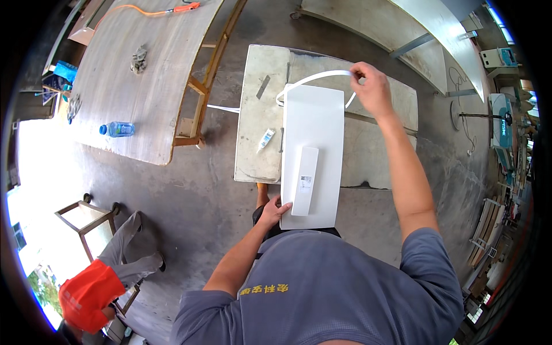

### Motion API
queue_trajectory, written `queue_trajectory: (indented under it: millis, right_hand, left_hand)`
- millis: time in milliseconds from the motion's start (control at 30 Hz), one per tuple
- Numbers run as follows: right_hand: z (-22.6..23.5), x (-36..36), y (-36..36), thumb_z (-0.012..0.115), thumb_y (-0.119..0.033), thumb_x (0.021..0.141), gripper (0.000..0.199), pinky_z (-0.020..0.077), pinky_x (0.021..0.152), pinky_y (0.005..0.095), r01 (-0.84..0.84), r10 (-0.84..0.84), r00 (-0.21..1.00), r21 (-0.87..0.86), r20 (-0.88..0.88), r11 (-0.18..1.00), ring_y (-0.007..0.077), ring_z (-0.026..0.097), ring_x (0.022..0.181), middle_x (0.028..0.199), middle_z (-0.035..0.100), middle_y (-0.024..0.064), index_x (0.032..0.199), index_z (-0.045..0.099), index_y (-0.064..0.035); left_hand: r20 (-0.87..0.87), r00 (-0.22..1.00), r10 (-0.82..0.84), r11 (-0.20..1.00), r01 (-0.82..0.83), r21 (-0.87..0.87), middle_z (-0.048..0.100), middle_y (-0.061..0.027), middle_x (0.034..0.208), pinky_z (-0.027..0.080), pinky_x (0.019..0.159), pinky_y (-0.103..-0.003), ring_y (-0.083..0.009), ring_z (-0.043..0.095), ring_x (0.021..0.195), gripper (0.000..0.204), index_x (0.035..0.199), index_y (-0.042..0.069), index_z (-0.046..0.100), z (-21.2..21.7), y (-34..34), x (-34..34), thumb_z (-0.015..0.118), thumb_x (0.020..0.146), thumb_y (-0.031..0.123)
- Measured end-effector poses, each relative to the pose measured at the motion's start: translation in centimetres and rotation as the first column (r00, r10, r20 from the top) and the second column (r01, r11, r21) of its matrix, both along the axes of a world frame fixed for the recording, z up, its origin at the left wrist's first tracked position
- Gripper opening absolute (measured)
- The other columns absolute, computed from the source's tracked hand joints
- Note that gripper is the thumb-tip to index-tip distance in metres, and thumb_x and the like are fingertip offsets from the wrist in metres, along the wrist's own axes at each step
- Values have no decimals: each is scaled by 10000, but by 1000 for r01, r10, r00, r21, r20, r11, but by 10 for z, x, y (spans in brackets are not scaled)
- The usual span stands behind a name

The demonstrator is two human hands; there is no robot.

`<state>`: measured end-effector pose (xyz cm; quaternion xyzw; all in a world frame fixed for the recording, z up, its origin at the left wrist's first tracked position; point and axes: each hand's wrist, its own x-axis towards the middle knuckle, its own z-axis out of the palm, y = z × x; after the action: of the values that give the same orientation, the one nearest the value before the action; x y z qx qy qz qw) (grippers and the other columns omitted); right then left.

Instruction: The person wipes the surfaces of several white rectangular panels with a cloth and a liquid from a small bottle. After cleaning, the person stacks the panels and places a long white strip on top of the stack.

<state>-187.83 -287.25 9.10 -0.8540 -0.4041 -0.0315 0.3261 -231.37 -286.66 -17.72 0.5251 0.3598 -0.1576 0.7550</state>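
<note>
A long white panel [313, 132] lies lengthwise on a grey work table [261, 75], its near end reaching over the table's front edge. A narrow white block [305, 179] rests on the panel near that end. My left hand [275, 211] grips the panel's near left corner. My right hand [371, 86] is stretched out past the far end and pinches a thin white strip [313, 77] that curves in a loop around the panel's far edge. A small white tube [265, 139] lies on the table left of the panel.
A large wooden board [149, 63] on a wooden frame stands to the left, with a plastic water bottle [118, 129], a grey lump and an orange cable on it. A person in an orange cap [86, 294] sits lower left. Machines stand along the right.
</note>
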Motion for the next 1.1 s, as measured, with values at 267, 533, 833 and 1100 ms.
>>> queue_trajectory:
  millis: [267, 533, 833, 1100]
  right_hand:
    - [-62, -9, 6, 654, -81, 799, 133, 532, 752, 412, -15, -21, 994, -315, -108, 949, 294, 659, 855, 922, 688, 73, 931, 654, -92]
    - [-118, -5, 12, 706, -124, 805, 292, 497, 928, 431, -3, -41, 994, -397, -103, 918, 318, 603, 1100, 1158, 655, 99, 1089, 646, -93]
    - [-197, -141, -172, 696, -298, 917, 689, 365, 1116, 446, 316, -387, 753, -223, -532, 922, 356, 451, 1340, 1445, 432, 262, 1428, 390, 50]
    - [-189, -274, -261, 654, -423, 945, 807, 407, 1069, 372, 242, -391, -18, -384, -920, 891, 264, 492, 1294, 1399, 513, 200, 1496, 290, 41]
  left_hand:
    - [0, 1000, 14, 1000, -14, 2, 655, -165, 1205, 503, 958, -341, -223, 633, 1093, 744, 1404, -51, 459, 24, 10, 9, 770, 851, 337]
    - [-17, 1000, -19, 997, 20, 75, 658, -170, 1204, 505, 960, -343, -234, 637, 1098, 744, 1404, -49, 460, 25, 15, 13, 771, 847, 333]
    - [3, 997, 79, 997, -79, -26, 658, -158, 1206, 500, 963, -334, -219, 633, 1094, 711, 1390, -45, 479, 20, 4, 10, 781, 845, 298]
    - [-56, 998, 10, 999, -12, -36, 630, -156, 1256, 487, 991, -341, -217, 613, 1135, 736, 1419, -40, 432, 40, 14, 17, 779, 857, 284]
